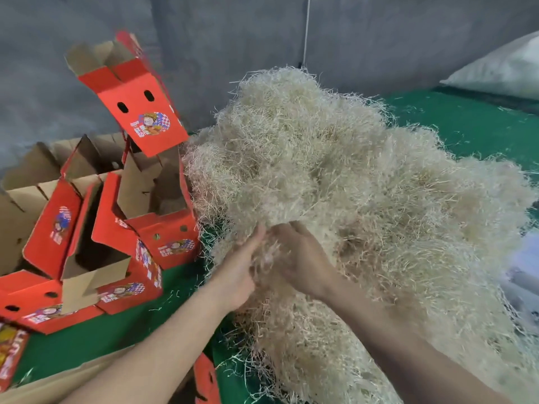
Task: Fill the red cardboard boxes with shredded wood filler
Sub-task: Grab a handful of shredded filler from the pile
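Could drag out too large a tangle of filler [335, 170] and spill it on the mat [87, 345], because of clinging strands. Left hand [242, 272] flat against filler, fingers straight; right hand [303, 258] sunk in it, grip blurred, cannot tell. Filler heaped at 12 to 3 o'clock of both hands, touching; box [163, 228] at 10 o'clock.

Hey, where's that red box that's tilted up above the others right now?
In the head view, the tilted red box is upper left, above the open boxes, just left of the wood filler pile.
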